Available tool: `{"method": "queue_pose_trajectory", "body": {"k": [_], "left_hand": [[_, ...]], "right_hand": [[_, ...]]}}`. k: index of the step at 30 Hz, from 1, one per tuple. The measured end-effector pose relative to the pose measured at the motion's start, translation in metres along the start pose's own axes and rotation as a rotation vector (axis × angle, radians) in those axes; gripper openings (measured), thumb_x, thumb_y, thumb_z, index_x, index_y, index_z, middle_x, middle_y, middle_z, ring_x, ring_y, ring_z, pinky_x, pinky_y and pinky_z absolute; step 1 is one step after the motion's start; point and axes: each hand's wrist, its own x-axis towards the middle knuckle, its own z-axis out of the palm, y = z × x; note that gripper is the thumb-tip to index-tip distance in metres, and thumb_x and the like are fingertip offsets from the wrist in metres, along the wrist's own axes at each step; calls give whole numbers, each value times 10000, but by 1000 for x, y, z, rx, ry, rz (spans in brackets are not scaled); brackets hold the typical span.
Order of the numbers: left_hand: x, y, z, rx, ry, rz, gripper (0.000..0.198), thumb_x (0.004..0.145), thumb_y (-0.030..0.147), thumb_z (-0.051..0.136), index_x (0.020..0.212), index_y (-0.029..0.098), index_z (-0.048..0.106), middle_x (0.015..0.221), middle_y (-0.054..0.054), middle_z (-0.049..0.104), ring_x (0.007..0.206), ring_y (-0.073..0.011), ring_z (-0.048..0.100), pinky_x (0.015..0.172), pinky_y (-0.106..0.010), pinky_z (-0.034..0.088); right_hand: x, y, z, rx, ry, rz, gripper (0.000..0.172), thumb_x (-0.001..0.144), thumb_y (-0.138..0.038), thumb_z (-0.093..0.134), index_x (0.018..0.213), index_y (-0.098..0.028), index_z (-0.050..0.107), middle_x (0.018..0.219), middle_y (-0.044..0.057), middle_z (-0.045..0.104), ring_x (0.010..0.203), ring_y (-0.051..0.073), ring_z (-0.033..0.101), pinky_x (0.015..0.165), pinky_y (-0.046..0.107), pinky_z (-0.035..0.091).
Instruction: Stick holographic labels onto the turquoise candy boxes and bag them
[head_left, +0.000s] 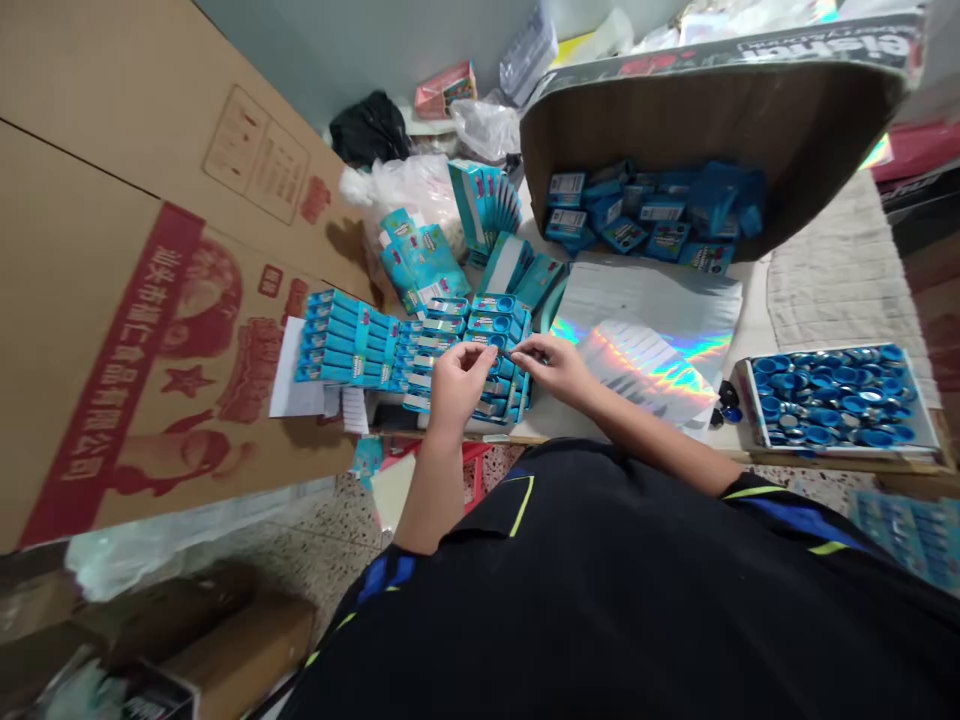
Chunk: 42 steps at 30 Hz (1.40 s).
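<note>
My left hand (460, 382) is pinched, thumb against fingertips, above rows of small blue boxes (442, 327). My right hand (556, 366) pinches too, just to its right, over the right edge of the same rows. A small dark thin piece shows between the two sets of fingertips, too small to name. Several boxes under the hands have open ends with pale flaps, and some show round blue pieces (504, 303) on top. Further left, more flat blue cartons (347, 338) lie stacked in overlapping rows.
A large cardboard box (247, 190) stands at left. Behind are folded blue cartons (424, 262) and a tipped dark box (720, 110) holding small blue boxes. Shiny silver sheets (652, 320) lie right of my hands; beyond them sits a white tray (757, 405) of round blue pieces.
</note>
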Motion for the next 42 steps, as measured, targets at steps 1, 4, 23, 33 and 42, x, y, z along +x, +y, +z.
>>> {"method": "queue_pose_trajectory", "body": {"k": [1,4,23,33,42], "left_hand": [[1,-2,-4,69,18,15,297,843,486,712,822,190,732,757,-29,713,696,-171,634,663,-289,494],[5,-4,-13,274,56,67,253,839,443,724,775,199,745,808,-35,716,751,-179,620,734,-309,476],[35,-21,-40,445,-2,-48,378,804,281,734,1175,211,763,901,-29,676,628,-154,553,666,-305,478],[-7,10,135,488,-541,681,362,914,100,525,1165,241,745,1107,-80,720,1070,-243,654,968,-387,517],[61,-10,297,749,-981,838,508,1036,206,374,1525,176,506,1610,-158,475,1486,-333,414,1216,-567,292]], "right_hand": [[-1,0,3,18,-1,31,284,919,-448,661,855,-182,736,729,38,688,664,159,592,630,313,471],[-9,2,17,145,32,124,248,912,-407,635,954,-189,747,667,5,639,613,157,583,605,318,472],[-24,69,4,23,90,406,408,843,-508,629,714,-286,311,549,-62,442,540,159,522,540,308,461],[-147,87,-191,-674,635,679,437,751,-437,730,1102,-190,648,1196,172,684,1169,365,614,1034,565,477],[-136,118,-188,-577,625,509,256,846,-196,608,1060,-151,743,1124,153,750,1085,286,665,1035,458,510]]}}
